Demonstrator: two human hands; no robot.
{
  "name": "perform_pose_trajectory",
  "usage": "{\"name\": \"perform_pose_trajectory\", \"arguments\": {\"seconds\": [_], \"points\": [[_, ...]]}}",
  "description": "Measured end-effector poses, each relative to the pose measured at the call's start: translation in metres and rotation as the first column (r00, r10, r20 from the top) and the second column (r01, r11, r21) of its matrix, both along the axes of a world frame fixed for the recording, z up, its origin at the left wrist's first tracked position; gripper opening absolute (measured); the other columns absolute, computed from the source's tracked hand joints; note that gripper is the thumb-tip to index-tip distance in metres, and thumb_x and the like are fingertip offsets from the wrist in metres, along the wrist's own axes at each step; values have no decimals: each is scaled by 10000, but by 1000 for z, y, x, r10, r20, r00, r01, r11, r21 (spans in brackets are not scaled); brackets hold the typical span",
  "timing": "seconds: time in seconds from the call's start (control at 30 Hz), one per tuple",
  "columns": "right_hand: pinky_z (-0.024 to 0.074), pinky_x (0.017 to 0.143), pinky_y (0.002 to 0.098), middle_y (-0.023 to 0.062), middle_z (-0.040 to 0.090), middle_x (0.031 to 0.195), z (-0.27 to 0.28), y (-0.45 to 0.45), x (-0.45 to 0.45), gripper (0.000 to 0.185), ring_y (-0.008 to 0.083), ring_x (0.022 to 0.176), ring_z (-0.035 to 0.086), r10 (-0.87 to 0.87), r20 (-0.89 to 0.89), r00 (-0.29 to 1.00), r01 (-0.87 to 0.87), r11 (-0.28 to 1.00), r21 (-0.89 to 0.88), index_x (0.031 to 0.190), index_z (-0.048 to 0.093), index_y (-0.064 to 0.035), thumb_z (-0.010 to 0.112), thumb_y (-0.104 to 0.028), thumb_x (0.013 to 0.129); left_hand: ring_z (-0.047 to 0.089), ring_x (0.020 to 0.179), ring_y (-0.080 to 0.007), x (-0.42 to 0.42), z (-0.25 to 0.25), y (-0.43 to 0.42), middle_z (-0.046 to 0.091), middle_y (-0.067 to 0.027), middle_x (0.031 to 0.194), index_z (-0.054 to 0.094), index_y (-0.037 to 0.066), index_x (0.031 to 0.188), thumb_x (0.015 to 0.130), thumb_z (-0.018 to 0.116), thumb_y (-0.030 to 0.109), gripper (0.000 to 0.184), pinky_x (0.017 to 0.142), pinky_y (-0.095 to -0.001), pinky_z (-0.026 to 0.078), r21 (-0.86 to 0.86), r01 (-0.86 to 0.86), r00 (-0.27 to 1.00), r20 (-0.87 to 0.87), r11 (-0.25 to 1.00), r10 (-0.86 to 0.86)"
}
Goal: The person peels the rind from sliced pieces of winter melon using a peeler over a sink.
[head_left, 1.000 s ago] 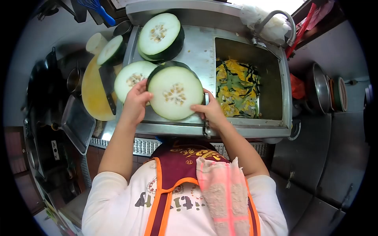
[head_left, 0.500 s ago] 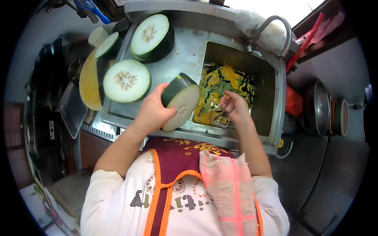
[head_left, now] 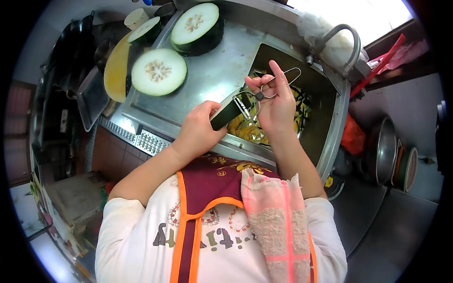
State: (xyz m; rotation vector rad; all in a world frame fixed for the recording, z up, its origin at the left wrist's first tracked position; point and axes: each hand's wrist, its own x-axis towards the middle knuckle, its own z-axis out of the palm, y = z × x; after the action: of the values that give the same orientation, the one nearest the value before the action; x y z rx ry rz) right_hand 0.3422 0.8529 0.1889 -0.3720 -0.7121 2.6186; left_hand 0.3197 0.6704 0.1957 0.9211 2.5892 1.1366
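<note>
In my left hand point(head_left: 200, 129) is a cut piece of winter melon point(head_left: 225, 116), its dark green rind turned toward the sink and its pale flesh mostly hidden. My fingers wrap its near and left sides. My right hand point(head_left: 277, 106) grips a wire-handled peeler point(head_left: 259, 96), some of its fingers stretched out. The metal blade head lies at the rind, over the sink's left edge. Below, yellow and dark green peelings point(head_left: 245, 129) cover the bottom of the sink point(head_left: 325, 101), partly hidden by my right hand and the melon.
Two large cut winter melons point(head_left: 159, 72) stand on the steel drainboard point(head_left: 207, 70), pale seeded faces showing. A smaller melon piece point(head_left: 144, 31) and a yellow slab point(head_left: 116, 68) sit off its left edge. A curved faucet point(head_left: 347, 30) rises at the back right. Metal bowls point(head_left: 386, 148) stand at right.
The melon piece has turned, so rind now shows instead of the cut face. My right hand has risen out of the sink, bringing the peeler to the rind. The view has shifted slightly.
</note>
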Motion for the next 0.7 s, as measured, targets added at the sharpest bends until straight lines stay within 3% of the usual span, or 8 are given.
{"name": "perform_pose_trajectory", "arguments": {"seconds": [0.13,0.27,0.37,0.47,0.53,0.6,0.7], "points": [[469,791,340,87,607,758,7,-28,-1,241,204,767,615,-99,-1,995,97,977,190,1090,450,-24,458,-230,965,556,779,-330,-2,-7,-10,589,-155,818,519,8,873,649,692,104,299,710,-395,458,11,36,987,-155,999,-34],[447,728,294,110,622,747,8,-44,-2,183,195,755,623,-175,25,984,159,936,315,985,426,-52,508,-211,945,574,770,-328,-6,-6,-13,580,-149,797,532,15,821,641,746,151,310,670,-386,457,-7,40,998,-45,999,-40],[439,698,282,114,627,757,4,-46,-4,146,188,730,619,-303,79,950,238,863,445,923,439,-60,566,-120,884,579,773,-335,-9,-9,-13,588,-158,785,550,13,814,642,735,157,291,685,-385,462,3,69,998,-8,998,-69],[428,657,283,95,600,746,8,-25,-1,123,182,666,583,-280,266,922,154,899,411,847,445,-63,560,-93,814,583,786,-342,-13,-11,-14,595,-167,790,564,13,828,647,706,145,266,705,-391,465,1,98,995,10,995,-98],[421,636,285,76,553,722,10,-4,4,108,181,629,543,-152,310,938,128,987,97,824,455,-58,542,-108,785,583,799,-346,-16,-10,-14,599,-172,812,569,15,855,651,681,127,258,720,-395,465,-30,136,991,24,990,-135],[438,609,307,76,456,708,5,14,9,153,191,604,478,-30,312,949,91,978,-185,819,445,-28,500,-162,772,581,810,-350,-19,-10,-13,598,-176,826,563,13,872,652,665,115,263,727,-400,462,-32,148,987,59,988,-146],[471,604,336,103,442,752,2,30,19,182,199,649,478,199,77,977,-114,789,-603,814,427,1,481,-169,777,578,829,-355,-21,-7,-11,598,-183,848,556,9,895,654,654,107,278,737,-402,460,-46,170,980,116,984,-163]]}}
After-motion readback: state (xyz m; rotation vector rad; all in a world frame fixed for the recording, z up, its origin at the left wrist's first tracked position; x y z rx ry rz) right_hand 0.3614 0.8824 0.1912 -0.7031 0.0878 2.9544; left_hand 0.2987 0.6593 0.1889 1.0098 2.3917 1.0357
